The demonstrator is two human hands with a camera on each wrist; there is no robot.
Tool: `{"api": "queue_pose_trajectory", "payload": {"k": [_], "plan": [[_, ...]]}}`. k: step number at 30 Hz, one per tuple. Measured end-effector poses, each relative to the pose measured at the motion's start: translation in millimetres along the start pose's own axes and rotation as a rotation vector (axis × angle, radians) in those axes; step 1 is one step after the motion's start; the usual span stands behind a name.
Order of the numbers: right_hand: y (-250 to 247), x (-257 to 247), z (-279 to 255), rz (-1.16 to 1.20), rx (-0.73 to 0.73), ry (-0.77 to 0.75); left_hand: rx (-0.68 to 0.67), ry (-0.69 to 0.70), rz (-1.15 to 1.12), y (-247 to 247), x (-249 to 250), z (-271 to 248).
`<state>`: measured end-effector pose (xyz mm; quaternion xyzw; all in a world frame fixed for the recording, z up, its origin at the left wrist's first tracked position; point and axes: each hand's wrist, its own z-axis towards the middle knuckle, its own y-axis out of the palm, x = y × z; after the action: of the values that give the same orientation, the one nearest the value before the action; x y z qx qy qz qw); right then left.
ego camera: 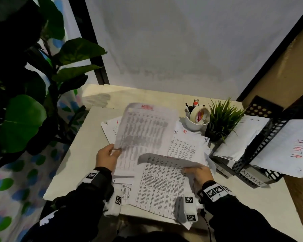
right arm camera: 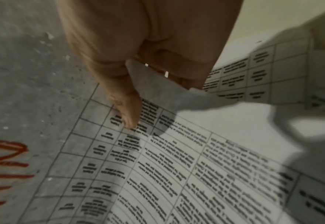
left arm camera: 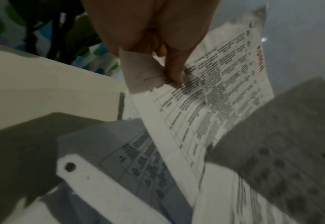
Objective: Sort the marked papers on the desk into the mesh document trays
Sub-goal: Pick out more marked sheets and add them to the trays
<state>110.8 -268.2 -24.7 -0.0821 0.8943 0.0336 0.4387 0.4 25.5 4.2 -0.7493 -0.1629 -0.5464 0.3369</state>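
My left hand (ego camera: 110, 154) pinches the lower corner of a printed sheet (ego camera: 143, 126) with a red mark at its top, held up over the desk. The left wrist view shows my left hand (left arm camera: 169, 75) pinching that sheet (left arm camera: 215, 94), marked in red. My right hand (ego camera: 194, 172) grips the curled top edge of another printed sheet (ego camera: 163, 186) lying near the front. The right wrist view shows my right hand (right arm camera: 138, 106) with the thumb on this sheet's (right arm camera: 177, 166) table print. Black mesh trays (ego camera: 259, 154) stand at the right, labelled, holding papers.
More marked papers (ego camera: 185, 145) lie scattered mid-desk. A white cup (ego camera: 196, 123) with pens and a tape roll stands beside a small green plant (ego camera: 224, 116). A large leafy plant (ego camera: 24, 102) fills the left. The desk's front edge (ego camera: 87, 201) is close to me.
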Motion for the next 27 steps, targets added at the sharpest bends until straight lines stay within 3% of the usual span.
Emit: {"api": "queue_pose_trajectory", "payload": {"k": [4,9,14,17,21,27], "plan": [[0,-14,11,0.162,-0.003,-0.001,-0.290,-0.007,-0.015,21,0,-10],[-9,-18,19,0.386,0.070,-0.007,-0.474,-0.123,-0.012,50,-1,-22],[-21,-8,18,0.368,0.025,0.020,-0.316,-0.303,-0.083,74,-15,3],[-23,3,14,0.402,-0.002,0.068,-0.335,-0.391,0.032,84,-22,21],[-23,14,12,0.474,0.057,0.044,-0.444,-0.332,0.277,94,-12,21],[-27,18,13,0.492,0.061,0.054,-0.559,-0.245,0.174,101,-10,17]]}}
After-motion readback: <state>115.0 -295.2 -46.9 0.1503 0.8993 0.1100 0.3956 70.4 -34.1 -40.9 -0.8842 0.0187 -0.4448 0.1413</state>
